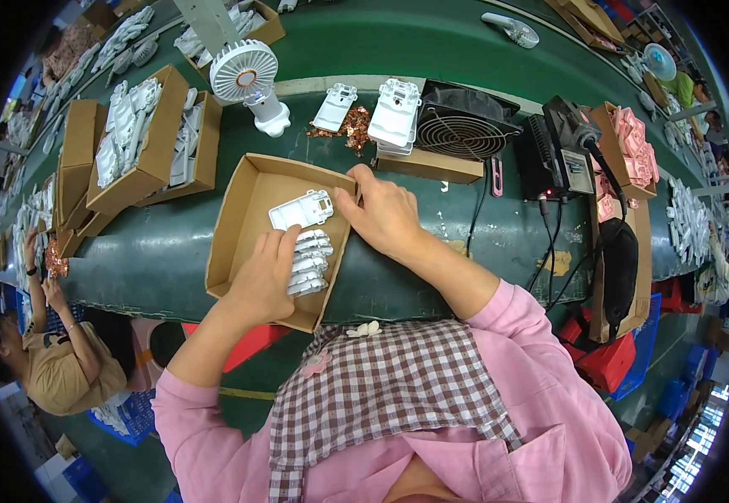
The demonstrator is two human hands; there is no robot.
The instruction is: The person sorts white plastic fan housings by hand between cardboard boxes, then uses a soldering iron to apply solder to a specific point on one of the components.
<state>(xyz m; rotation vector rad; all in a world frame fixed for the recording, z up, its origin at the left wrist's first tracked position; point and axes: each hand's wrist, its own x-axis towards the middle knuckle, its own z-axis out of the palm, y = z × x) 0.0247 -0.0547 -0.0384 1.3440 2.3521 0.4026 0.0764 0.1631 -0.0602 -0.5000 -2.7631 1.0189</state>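
Brown open cardboard box (243, 251), frame centre, likely light, bendable, best held by rim | right hand (384, 214) pinches its upper-right rim | left hand (262, 281) curled against row of white moulded plastic shells (312, 261), grip unclear | flat white plastic shell (302, 210), box middle: probably light, stiff, slick; take by edges

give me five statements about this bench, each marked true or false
1. The bare right hand holds the edge of the open brown cardboard box. True.
2. The left hand is outside that box. False: the left hand reaches inside, over white plastic parts.
3. A white plastic round-headed fan stands left of the square black grilled fan. True.
4. Pink plastic pieces lie in a brown carton at the right. True.
5. The cloth apron is plain green. False: the apron is brown-and-white checked.
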